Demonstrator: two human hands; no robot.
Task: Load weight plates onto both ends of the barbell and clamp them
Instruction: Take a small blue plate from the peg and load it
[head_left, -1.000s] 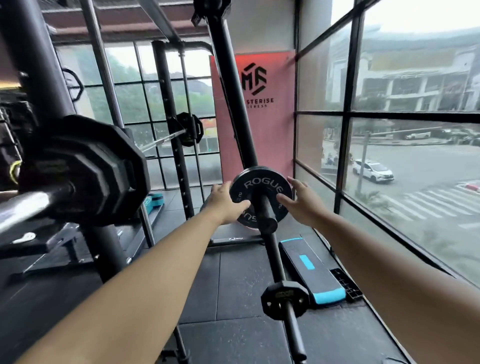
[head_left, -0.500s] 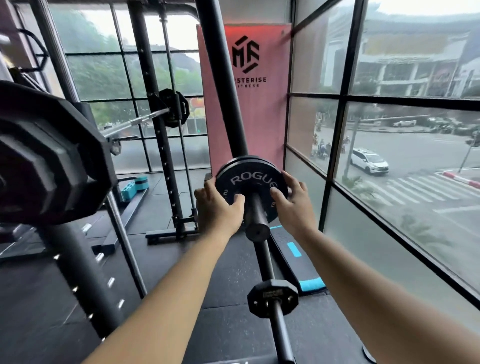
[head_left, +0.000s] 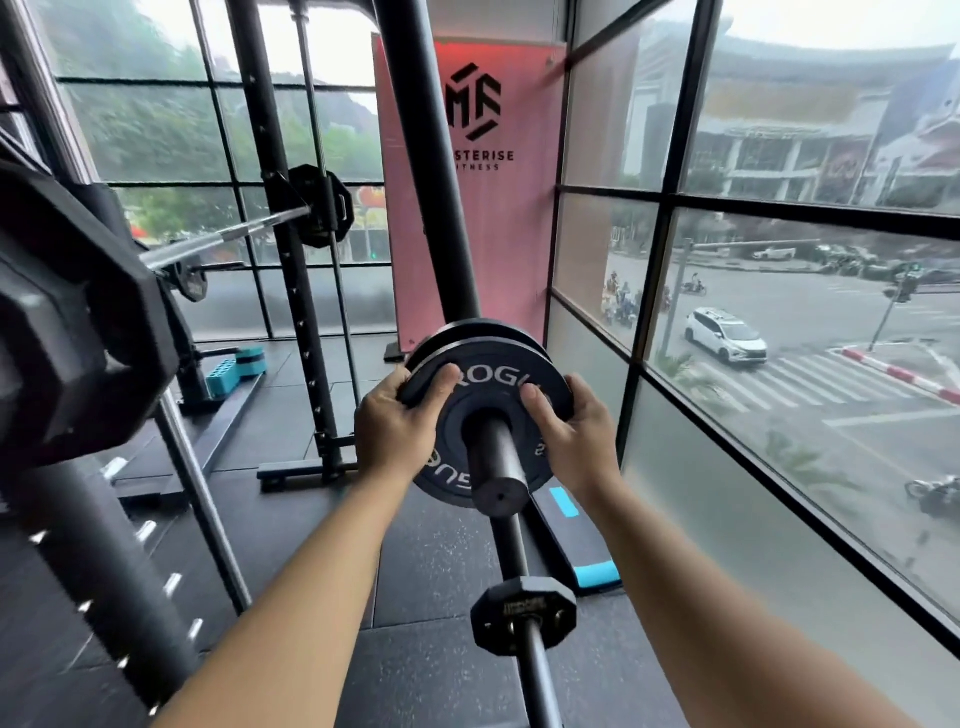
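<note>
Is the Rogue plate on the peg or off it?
On: the peg sticks out through the centre of the Rogue plate.

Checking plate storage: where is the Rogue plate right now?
Head view, centre: the Rogue plate sits on a black peg, gripped by the left hand and right hand at its sides, above a small hex plate.

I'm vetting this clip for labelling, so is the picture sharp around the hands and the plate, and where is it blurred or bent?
Head view, centre: the ROGUE plate, left hand and right hand are sharp, in soft daylight. Head view, left edge: the big black plate and rack upright are motion-smeared. Head view, right: the window bars bow from the wide lens.
</note>
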